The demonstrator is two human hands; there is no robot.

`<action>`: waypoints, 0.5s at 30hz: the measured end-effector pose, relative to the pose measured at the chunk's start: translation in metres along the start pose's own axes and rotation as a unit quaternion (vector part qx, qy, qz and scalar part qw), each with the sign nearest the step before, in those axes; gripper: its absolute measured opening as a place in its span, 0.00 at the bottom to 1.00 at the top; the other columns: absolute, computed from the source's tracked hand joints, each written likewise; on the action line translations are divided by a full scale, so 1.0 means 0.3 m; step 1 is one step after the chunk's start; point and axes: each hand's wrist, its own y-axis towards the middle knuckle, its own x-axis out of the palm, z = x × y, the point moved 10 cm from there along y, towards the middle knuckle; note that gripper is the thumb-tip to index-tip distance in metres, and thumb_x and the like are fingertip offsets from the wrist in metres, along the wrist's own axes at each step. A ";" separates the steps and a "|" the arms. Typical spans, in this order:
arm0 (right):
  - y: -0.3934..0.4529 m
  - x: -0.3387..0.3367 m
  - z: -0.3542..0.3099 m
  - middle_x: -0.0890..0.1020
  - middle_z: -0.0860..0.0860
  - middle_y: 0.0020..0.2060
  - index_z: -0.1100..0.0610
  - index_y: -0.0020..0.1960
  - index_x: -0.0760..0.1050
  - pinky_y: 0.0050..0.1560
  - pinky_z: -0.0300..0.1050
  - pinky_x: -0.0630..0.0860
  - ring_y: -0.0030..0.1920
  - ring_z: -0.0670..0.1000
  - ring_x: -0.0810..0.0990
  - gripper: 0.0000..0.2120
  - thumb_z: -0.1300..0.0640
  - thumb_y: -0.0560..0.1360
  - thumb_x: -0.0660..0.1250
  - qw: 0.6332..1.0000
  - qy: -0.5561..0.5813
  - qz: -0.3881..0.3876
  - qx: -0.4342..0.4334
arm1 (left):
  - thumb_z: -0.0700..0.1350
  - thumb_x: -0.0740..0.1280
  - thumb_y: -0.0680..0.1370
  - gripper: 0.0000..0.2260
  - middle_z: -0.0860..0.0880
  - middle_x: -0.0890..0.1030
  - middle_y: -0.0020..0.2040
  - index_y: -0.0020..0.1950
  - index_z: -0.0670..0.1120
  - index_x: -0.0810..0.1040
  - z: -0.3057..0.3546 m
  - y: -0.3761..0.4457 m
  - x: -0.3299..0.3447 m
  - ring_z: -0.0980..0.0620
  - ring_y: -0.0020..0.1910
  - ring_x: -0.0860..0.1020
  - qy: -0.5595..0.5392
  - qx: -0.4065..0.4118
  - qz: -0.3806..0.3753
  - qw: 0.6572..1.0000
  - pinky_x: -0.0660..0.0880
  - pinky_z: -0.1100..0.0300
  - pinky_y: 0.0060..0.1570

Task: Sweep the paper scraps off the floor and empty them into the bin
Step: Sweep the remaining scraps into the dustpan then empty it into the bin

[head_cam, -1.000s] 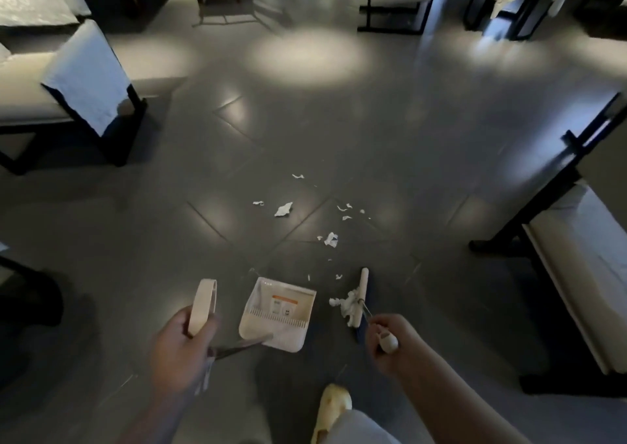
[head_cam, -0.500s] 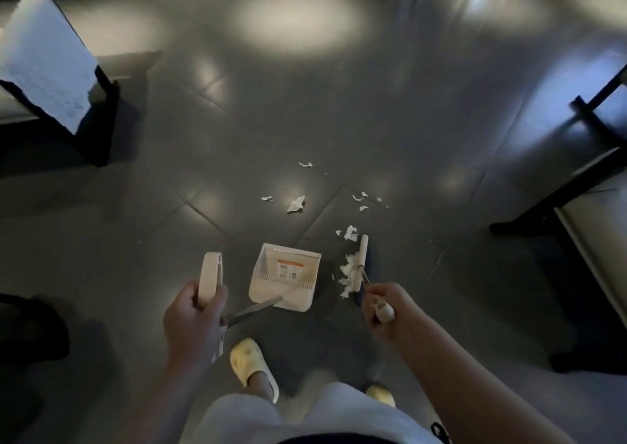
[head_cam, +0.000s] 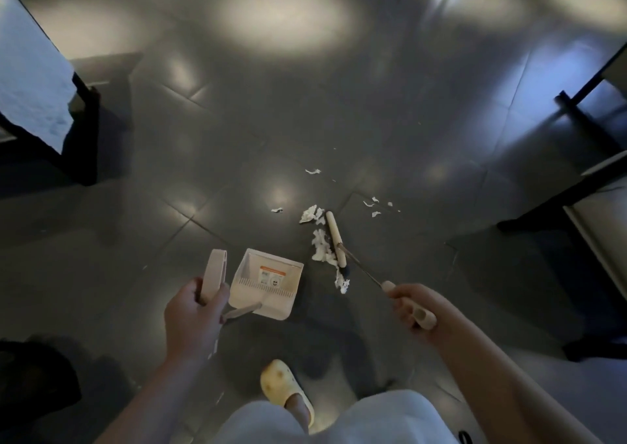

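We are swinging the cream long-handled broom [head_cam: 336, 240] farther right, gathering white paper scraps [head_cam: 320, 248]; right hand [head_cam: 415, 308] gripping it, left hand [head_cam: 195, 314] gripping the beige plastic dustpan [head_cam: 266, 285] beside our yellow clog [head_cam: 283, 387].

The right hand [head_cam: 412, 304] swings the broom head [head_cam: 335, 240] farther out from the dustpan [head_cam: 268, 284]; more paper scraps [head_cam: 320, 248] bunch against it.

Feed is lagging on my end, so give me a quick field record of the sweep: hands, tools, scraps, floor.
left hand: grips the beige loop handle of the cream plastic dustpan
right hand: grips the cream handle of the slim broom
dustpan: on the floor, no scraps visible inside
white paper scraps: piled along the broom head's left side, right of the dustpan; a few lie farther off
floor: dark glossy tiles
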 end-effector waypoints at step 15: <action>-0.023 0.208 0.097 0.73 0.54 0.27 0.61 0.48 0.73 0.17 0.33 0.65 0.19 0.45 0.70 0.04 0.67 0.74 0.61 0.999 0.000 0.018 0.032 | 0.41 0.70 0.77 0.04 0.42 0.79 0.41 0.49 0.42 0.77 -0.072 0.058 -0.009 0.44 0.39 0.79 0.033 -0.026 0.029 0.999 0.72 0.58 0.33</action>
